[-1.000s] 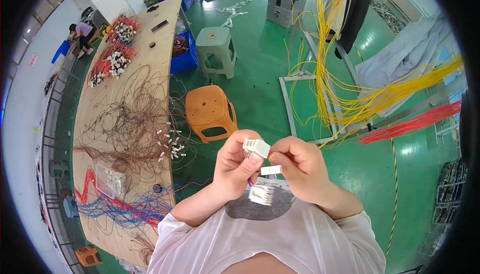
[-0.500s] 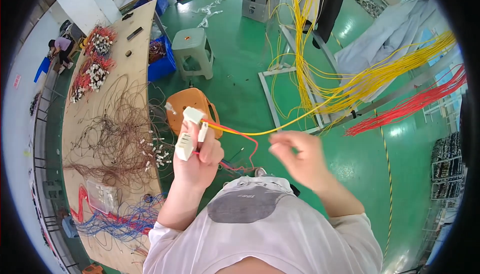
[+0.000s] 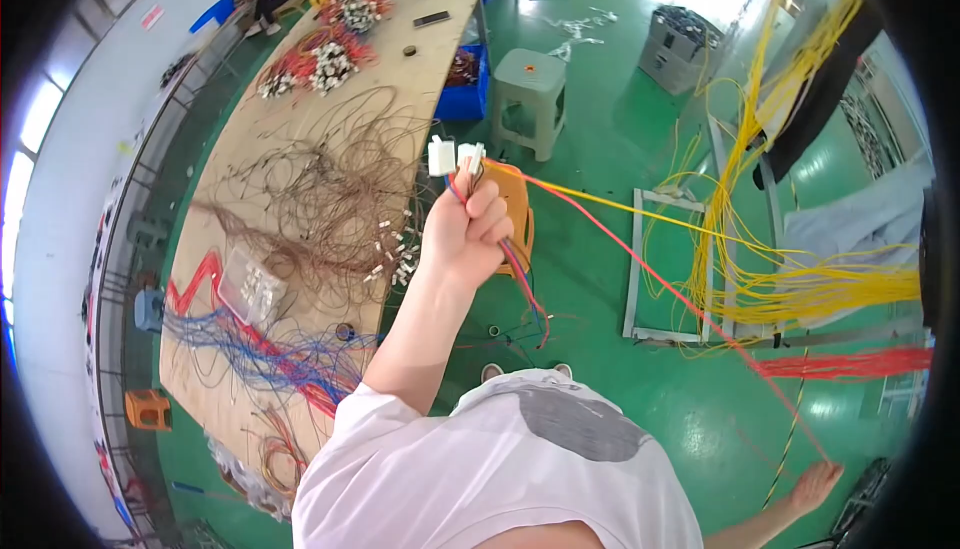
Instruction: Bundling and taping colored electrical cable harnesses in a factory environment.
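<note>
My left hand (image 3: pixel 468 232) is raised and closed around a bunch of coloured wires that end in two white plastic connectors (image 3: pixel 455 158) sticking up above the fist. A yellow wire (image 3: pixel 600 201) and a red wire (image 3: pixel 680 294) run taut from the connectors to the right. The red wire reaches down to my right hand (image 3: pixel 815 487), stretched far out at the lower right with its fingers at the wire's end. More wires (image 3: pixel 525 289) hang below the left fist.
A long wooden table (image 3: pixel 300 199) on the left carries tangled brown wires, red and blue wire bundles and small white connectors. An orange stool (image 3: pixel 515 209), a grey stool (image 3: pixel 528 89), a blue bin (image 3: pixel 465 99), and hanging yellow wires (image 3: pixel 790 269) surround me. A person sits at the table's far end.
The hands, first together on the connectors, have parted. The left hand lifted the connectors upward while the right hand swept far out to the lower right along the red wire.
</note>
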A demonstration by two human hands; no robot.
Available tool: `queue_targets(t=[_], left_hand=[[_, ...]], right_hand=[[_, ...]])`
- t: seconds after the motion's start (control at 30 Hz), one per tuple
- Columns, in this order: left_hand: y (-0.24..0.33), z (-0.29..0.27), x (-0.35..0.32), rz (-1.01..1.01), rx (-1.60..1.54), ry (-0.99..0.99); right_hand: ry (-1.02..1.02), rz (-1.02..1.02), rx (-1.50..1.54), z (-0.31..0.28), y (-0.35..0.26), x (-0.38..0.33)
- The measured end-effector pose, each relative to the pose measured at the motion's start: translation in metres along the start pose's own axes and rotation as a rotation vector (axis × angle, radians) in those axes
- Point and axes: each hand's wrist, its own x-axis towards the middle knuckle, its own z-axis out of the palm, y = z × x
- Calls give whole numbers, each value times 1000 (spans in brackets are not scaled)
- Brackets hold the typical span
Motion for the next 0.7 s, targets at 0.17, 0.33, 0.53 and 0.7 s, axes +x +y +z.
queue_targets(t=[0.17,0.33,0.53,0.7], left_hand=[[25,-16,38,168,83,273],[69,-52,69,331,83,529],[61,-42,66,503,333,504],[-1,-3,39,497,572,368]], right_hand=[[-326,54,28,-196,-23,112],[-864,145,25,-170,-43,81],[-580,204,-1547,-119,-65,60],[-853,368,161,12,-33,18]])
